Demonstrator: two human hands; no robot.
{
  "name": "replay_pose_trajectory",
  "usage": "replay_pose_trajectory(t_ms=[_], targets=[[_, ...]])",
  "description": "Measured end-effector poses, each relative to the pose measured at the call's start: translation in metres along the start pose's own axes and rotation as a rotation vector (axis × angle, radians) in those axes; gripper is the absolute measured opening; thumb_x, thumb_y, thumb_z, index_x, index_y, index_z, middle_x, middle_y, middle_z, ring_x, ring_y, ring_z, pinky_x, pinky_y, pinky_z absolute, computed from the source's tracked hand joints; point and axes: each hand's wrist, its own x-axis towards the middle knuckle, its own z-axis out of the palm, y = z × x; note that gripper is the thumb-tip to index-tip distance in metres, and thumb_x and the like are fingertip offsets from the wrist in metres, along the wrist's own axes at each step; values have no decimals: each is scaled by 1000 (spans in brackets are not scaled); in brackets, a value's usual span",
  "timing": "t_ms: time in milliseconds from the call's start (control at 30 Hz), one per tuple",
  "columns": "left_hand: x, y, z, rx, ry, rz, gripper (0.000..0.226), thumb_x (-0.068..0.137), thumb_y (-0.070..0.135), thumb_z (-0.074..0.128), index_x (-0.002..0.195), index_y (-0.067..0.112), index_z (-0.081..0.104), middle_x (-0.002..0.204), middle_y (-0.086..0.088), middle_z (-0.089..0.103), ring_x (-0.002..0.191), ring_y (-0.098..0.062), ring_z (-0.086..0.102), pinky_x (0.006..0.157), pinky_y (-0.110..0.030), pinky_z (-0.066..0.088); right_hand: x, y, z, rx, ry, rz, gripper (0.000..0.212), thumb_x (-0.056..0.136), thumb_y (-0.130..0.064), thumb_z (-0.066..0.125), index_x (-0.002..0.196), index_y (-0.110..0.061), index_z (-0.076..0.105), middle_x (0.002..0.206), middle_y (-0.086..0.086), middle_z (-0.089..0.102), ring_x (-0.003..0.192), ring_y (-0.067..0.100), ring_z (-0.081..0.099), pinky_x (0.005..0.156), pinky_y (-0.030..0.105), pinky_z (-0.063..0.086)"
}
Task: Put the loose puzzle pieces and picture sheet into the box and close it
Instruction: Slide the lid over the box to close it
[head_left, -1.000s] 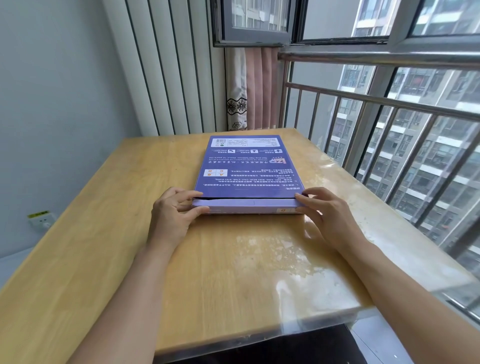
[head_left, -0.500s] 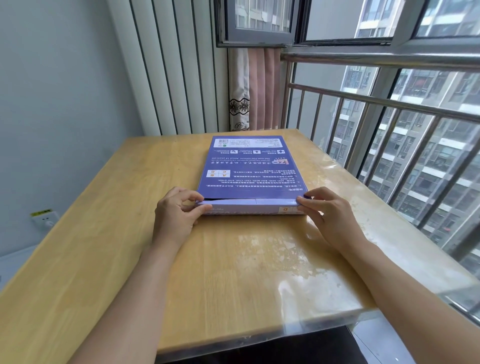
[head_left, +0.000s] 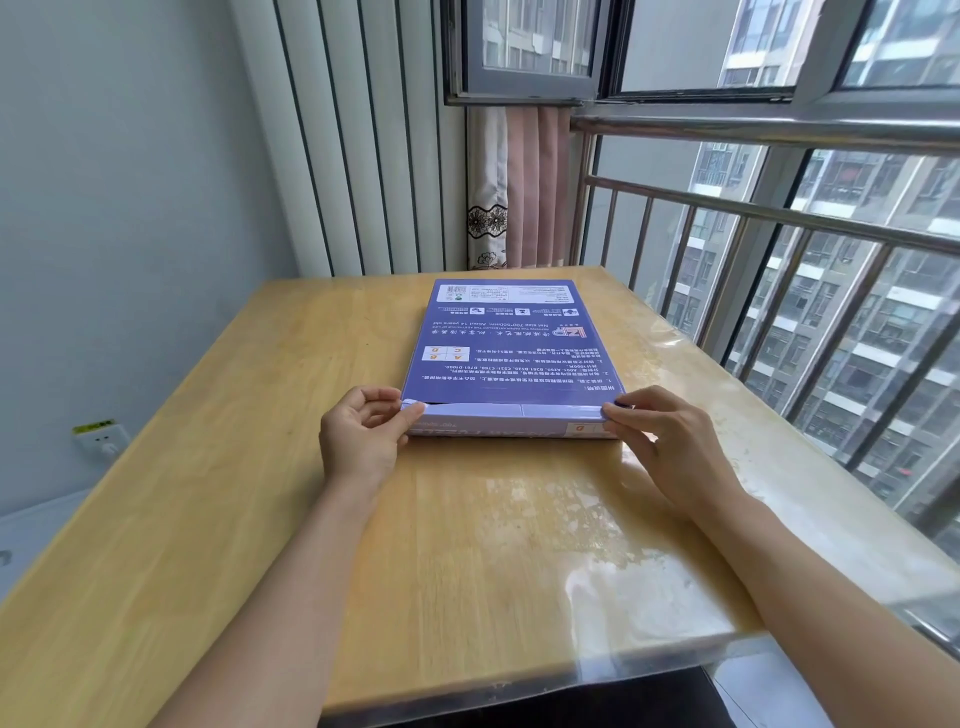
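At the near short end of the box, left hand and right hand each pinch a corner; its length runs straight away from both grips.

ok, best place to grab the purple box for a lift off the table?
Take the purple box by its two long side edges, one hand from each side. It lies flat and thin on the table, too wide for a one-hand grip. The left hand and right hand now pinch only the near corners at the end flap.

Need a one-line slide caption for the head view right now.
Both hands, left hand and right hand, pinch the near corners of the purple box on the wooden table.
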Motion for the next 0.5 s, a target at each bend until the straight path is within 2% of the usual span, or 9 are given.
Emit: replay_pose_trajectory(t_ms=[200,333,433,500], targets=[[0,3,3,-60,28,-113,25,73,10,87,88,14,66,86,-7,74,71,-12,66,62,-21,53,0,2,-1,-84,-16,-16,16,90,-20,73,103,-18,81,102,2,70,83,22,68,70,35,57],[2,6,8,-28,74,-199,25,74,14,86,91,13,68,83,-1,72,69,-12,65,66,-24,54,1,2,-1,-214,-4,-78,11,90,-19,74,98,-19,81,103,0,72,95,26,63,76,35,55],[3,8,11,-15,98,-218,24,74,14,85,90,13,67,82,0,70,69,-13,63,61,-22,52,3,0,3,-128,3,-40,11,89,-16,75,98,-15,81,105,2,75,100,26,69,83,39,58],[4,9,10,-28,90,-238,23,75,13,84,89,14,66,85,0,69,69,-13,63,64,-23,53,4,0,4,-71,7,-5,12,88,-17,75,98,-14,82,105,2,76,98,23,72,84,40,59]])
